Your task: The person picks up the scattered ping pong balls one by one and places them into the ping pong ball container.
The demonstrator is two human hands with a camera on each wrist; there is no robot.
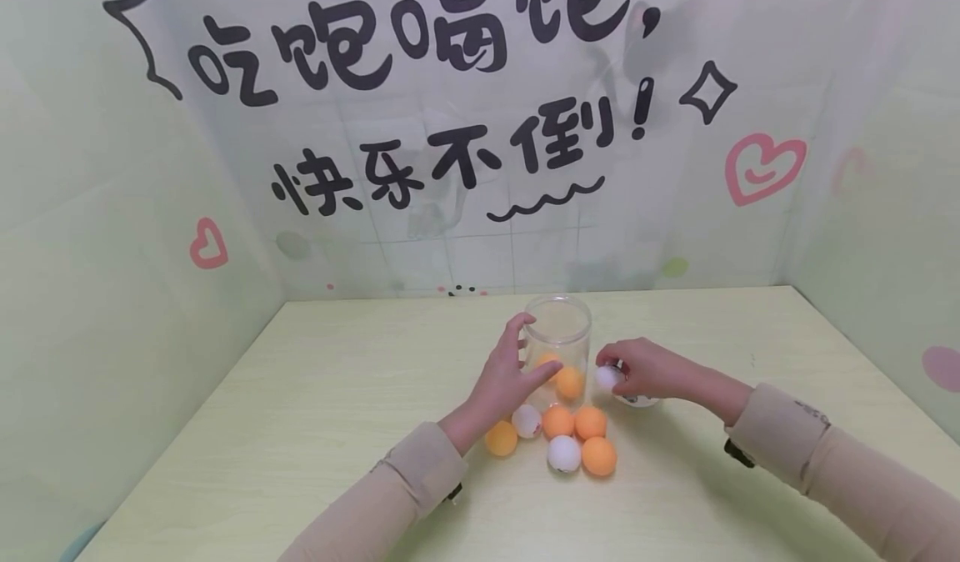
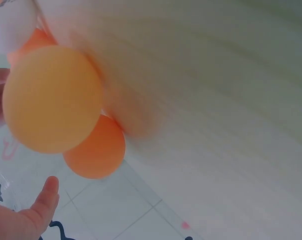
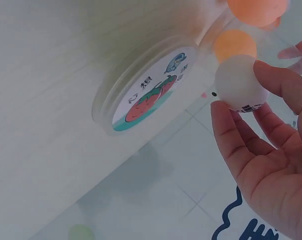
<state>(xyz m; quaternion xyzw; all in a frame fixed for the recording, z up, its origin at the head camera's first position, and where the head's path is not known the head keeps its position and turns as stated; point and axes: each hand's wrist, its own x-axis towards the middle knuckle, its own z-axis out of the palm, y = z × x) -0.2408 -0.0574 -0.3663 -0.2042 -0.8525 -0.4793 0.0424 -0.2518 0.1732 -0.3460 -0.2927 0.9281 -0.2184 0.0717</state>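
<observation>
A clear cylindrical jar [image 1: 558, 328] stands upright on the table with orange balls [image 1: 569, 383] inside. My left hand [image 1: 504, 383] curves round the jar's left side, thumb across its front. In the left wrist view part of that hand [image 2: 26, 215] shows below large orange balls [image 2: 52, 99]. My right hand [image 1: 652, 368], to the right of the jar, pinches a white ball [image 1: 608, 378] between thumb and fingers. The right wrist view shows this white ball [image 3: 240, 83] in the fingertips of the right hand [image 3: 276, 160], with dark print on its underside.
Orange [image 1: 598, 456] and white [image 1: 564, 454] balls lie in front of the jar. A round lid [image 3: 153, 90] with a strawberry picture lies on the table [image 1: 300, 429], partly under my right hand in the head view. A printed curtain [image 1: 450, 253] hangs behind the table.
</observation>
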